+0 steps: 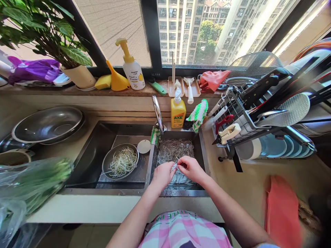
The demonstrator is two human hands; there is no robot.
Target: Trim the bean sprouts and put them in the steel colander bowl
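Note:
Over the near part of the right sink basin (199,146), my two hands meet with fingertips almost touching. My left hand (163,176) is closed around a few pale bean sprouts (174,166). My right hand (191,168) pinches at the same spot, its fingertips against the sprouts; which piece it grips is too small to make out. Below them, many thin bean sprouts (176,148) lie spread in water in the right basin. In the left basin (90,155), a round strainer (104,169) holds a heap of whitish sprouts (124,161).
A faucet (157,112) rises between the basins, beside a yellow AXE bottle (178,113). To the right stands a dish rack (240,120) with knives and plates. Bagged green vegetables (38,182) lie at the left, below a large wok (49,124). A white round lid-like disc (143,146) sits beside the strainer.

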